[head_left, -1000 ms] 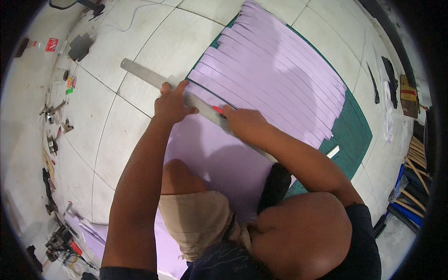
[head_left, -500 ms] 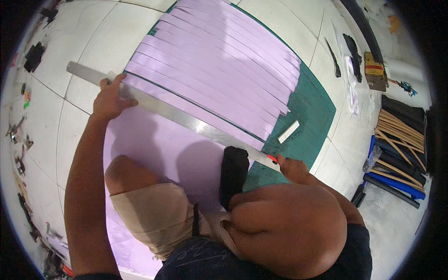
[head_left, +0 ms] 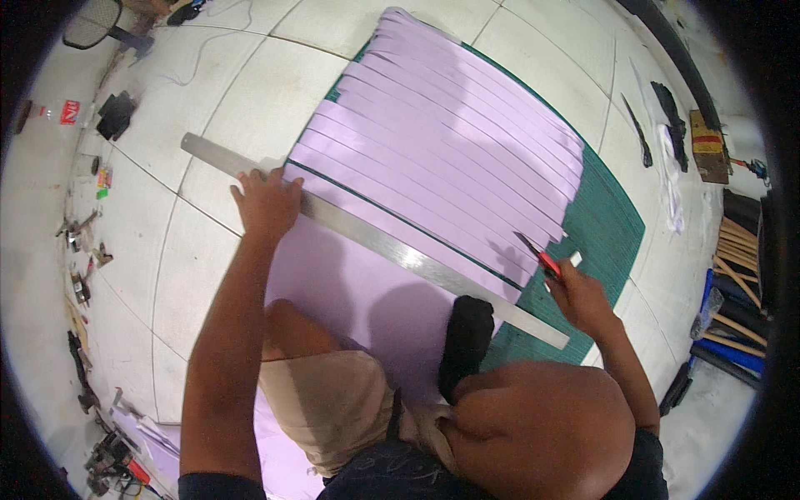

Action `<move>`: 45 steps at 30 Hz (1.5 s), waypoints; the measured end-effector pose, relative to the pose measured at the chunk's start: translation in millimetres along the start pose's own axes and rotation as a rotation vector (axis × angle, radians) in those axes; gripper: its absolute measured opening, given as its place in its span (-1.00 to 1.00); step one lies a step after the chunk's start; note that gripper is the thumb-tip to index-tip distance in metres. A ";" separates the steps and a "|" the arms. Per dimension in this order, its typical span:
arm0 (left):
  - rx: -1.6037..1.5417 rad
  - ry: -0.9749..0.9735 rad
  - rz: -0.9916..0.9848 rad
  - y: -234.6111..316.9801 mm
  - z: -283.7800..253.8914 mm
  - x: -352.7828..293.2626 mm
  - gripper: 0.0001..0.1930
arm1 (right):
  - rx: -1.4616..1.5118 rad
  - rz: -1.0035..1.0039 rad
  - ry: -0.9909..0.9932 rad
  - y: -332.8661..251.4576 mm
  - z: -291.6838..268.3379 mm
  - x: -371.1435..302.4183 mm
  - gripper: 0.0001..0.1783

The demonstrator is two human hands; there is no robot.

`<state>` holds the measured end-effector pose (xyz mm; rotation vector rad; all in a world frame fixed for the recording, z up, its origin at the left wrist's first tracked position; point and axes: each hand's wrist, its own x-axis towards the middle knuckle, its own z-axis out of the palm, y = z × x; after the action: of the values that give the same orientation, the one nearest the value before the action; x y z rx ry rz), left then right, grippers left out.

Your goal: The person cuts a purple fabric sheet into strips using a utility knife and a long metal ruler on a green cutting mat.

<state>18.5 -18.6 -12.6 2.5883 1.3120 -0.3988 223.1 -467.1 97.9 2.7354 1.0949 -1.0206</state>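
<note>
A long metal ruler (head_left: 379,242) lies slantwise across a sheet of lilac material (head_left: 317,258). My left hand (head_left: 271,204) rests on the ruler toward its far left end, fingers spread and pressing down. Just above the mat's right part, my right hand (head_left: 579,296) is closed round a red utility knife (head_left: 549,264), its dark blade pointing up and left over the cut material. Beyond the ruler, many lilac strips (head_left: 450,158) lie side by side, a narrow dark gap along the nearest one. My right hand partly hides a small white block (head_left: 575,259).
A green cutting mat (head_left: 604,208) lies under the strips on white floor tiles. My foot in a black sock (head_left: 467,337) is against the ruler's near edge. Scissors (head_left: 640,137), a box (head_left: 710,150) and wooden sticks (head_left: 737,250) lie to the right; small tools line the left.
My right hand has lifted off the ruler's right end and moved up over the mat with the knife. My left hand stays on the ruler, fingers more spread. The view has shifted left.
</note>
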 end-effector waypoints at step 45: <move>-0.148 -0.067 0.412 -54.3 -10.9 33.0 -0.40 | 0.040 -0.356 -0.212 -217.5 31.2 142.1 -0.74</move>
<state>-5.2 41.2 -16.9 2.6018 0.7271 -0.2980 146.4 -224.7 36.1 2.4354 1.5688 -1.3478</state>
